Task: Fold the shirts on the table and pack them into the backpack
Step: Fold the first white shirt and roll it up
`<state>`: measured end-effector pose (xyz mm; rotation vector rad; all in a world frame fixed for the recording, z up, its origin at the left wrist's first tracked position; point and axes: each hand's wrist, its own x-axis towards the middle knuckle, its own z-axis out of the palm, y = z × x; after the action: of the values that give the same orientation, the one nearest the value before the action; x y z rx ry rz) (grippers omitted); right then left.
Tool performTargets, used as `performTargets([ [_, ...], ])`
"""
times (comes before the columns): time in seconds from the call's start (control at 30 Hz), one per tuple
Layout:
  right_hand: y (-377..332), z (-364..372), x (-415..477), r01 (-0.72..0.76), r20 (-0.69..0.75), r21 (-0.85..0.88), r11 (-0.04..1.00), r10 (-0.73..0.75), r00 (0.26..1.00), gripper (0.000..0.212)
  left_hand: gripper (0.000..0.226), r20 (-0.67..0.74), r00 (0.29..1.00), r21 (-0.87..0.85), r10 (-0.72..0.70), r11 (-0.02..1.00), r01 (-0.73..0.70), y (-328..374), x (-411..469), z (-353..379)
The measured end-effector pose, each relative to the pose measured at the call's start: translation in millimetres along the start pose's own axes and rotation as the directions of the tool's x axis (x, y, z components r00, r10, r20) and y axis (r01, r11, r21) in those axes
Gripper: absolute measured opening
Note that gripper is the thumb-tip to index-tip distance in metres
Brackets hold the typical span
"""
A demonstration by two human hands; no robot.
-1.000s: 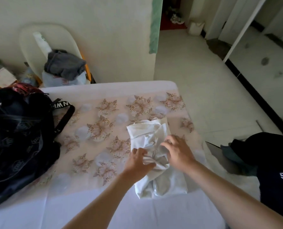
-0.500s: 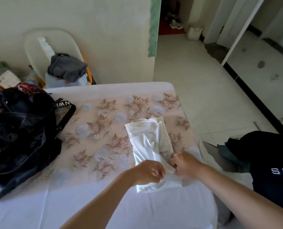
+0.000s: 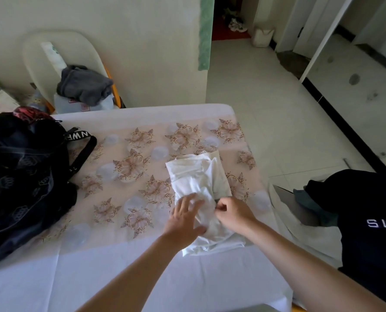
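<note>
Folding is partway done: narrow white cloth shirt [image 3: 194, 174] is lying on the floral-covered table [image 3: 120, 266], left hand [image 3: 185, 217] pressing it with fingers spread, right hand [image 3: 232, 212] pinching its edge — black patterned backpack [image 3: 25, 176] is sitting well apart, shirt not yet packed.

Shirt [image 3: 198, 174], white, part-folded, lies on desk [image 3: 120, 266] right of centre. Left hand [image 3: 185, 218] flat on its near half, fingers spread. Right hand [image 3: 232, 212] pinches fabric at its right edge. Backpack [image 3: 23, 176] on desk's left, well apart from shirt.
</note>
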<state>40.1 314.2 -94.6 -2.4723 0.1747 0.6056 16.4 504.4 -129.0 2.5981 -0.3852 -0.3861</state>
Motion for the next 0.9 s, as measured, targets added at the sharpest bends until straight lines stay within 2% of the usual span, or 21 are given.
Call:
performTargets([
  [0.07,3.7,-4.1,-0.8,0.034,0.066,-0.091,0.995,-0.028,0.997,0.006,0.065,0.084,0.994,0.023,0.07,0.997,-0.072,-3.3,-0.4,2.3],
  [0.1,5.6,-7.5,-0.4,0.051,0.166,-0.207,0.977,-0.016,0.986,0.004,0.059,0.091,0.991,0.013,0.097,0.995,-0.099,-4.5,-0.3,2.1],
  [0.17,4.6,-16.4,3.5,0.091,0.36,-0.447,0.89,0.086,0.929,0.016,0.042,0.093,0.986,-0.067,0.135,0.989,-0.129,-8.7,3.9,-1.4],
  [0.2,3.6,-19.7,8.5,0.094,0.39,-0.508,0.856,0.131,0.911,0.024,0.032,0.098,0.985,-0.121,0.145,0.984,-0.133,-10.1,7.6,-6.2],
  [0.27,-6.8,-28.0,16.7,0.036,0.299,-0.522,0.852,0.144,0.943,0.027,0.018,0.019,0.988,-0.161,0.15,0.976,-0.145,-12.9,20.1,-20.3],
  [0.33,-21.6,-32.3,26.8,-0.018,0.039,-0.423,0.906,0.038,0.999,0.035,0.02,-0.2,0.975,-0.134,0.102,0.982,-0.13,-20.0,39.4,-36.0],
  [0.4,-33.5,-29.8,36.5,-0.025,-0.171,-0.353,0.935,-0.039,0.984,0.045,0.028,-0.352,0.936,-0.093,-0.019,0.996,-0.015,-32.8,60.5,-55.0],
  [0.43,-37.7,-26.4,41.2,-0.035,-0.199,-0.377,0.926,-0.044,0.979,0.051,0.03,-0.357,0.93,-0.072,-0.09,0.995,0.068,-41.5,70.1,-63.7],
  [0.5,-40.6,-16.1,49.3,-0.032,-0.137,-0.436,0.899,-0.031,0.99,0.055,0.037,-0.194,0.961,-0.009,-0.195,0.98,0.197,-60.5,87.0,-73.4],
  [0.57,-37.2,-6.5,60.3,0.013,-0.084,-0.415,0.91,-0.053,0.995,0.039,0.041,0.006,0.976,-0.027,-0.219,0.975,0.219,-75.6,97.2,-76.6],
  [0.63,-30.7,-5.2,71.3,0.02,-0.171,-0.381,0.924,-0.092,0.981,0.029,0.033,0.075,0.979,-0.046,-0.192,0.98,0.195,-86.5,104.2,-78.1],
  [0.7,-22.4,-7.4,80.5,-0.022,-0.306,-0.394,0.919,-0.109,0.946,0.024,0.02,0.019,0.98,-0.064,-0.2,0.977,0.201,-93.0,109.6,-81.8],
  [0.77,-17.3,-12.1,83.6,-0.033,-0.395,-0.447,0.894,-0.164,0.904,0.02,0.019,-0.083,0.959,-0.133,-0.27,0.957,0.257,-96.5,113.2,-85.4],
  [0.83,-19.3,-8.3,76.9,0.062,-0.442,-0.489,0.87,-0.309,0.842,0.026,0.025,-0.153,0.942,-0.118,-0.3,0.952,0.284,-97.0,112.5,-84.6],
  [0.9,-32.7,10.4,58.2,0.191,-0.41,-0.522,0.831,-0.441,0.799,0.037,0.028,-0.18,0.94,-0.069,-0.289,0.957,0.281,-94.4,108.4,-81.0],
])
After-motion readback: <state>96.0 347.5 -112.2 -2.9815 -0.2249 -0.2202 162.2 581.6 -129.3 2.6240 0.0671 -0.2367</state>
